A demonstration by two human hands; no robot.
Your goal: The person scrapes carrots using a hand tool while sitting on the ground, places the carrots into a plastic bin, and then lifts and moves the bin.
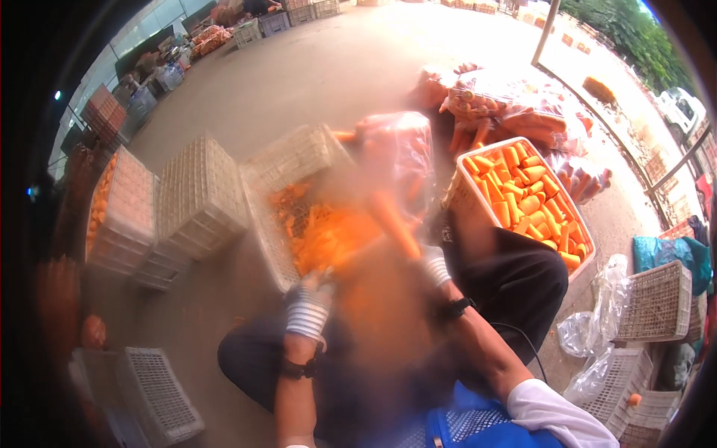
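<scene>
My right hand [435, 266], in a striped glove, closes around the lower end of a long orange carrot [396, 225], which tilts up and to the left. My left hand [309, 300], in a matching glove, has its fingers curled at the near side of an orange heap. A blur hides whatever may be in them. The heap of orange pieces [328, 235] lies in a pale plastic crate [261, 231] ahead of me. Beyond the carrot stands a clear plastic bag [399, 142] of carrots.
At my right knee, a crate [457, 196] is full of cut carrot pieces [526, 198]. More bagged carrots [515, 104] lie behind it. Stacked crates [202, 194] stand on the left; an empty crate [158, 392] lies lower left. Crates [657, 302] and plastic film [597, 321] lie at right.
</scene>
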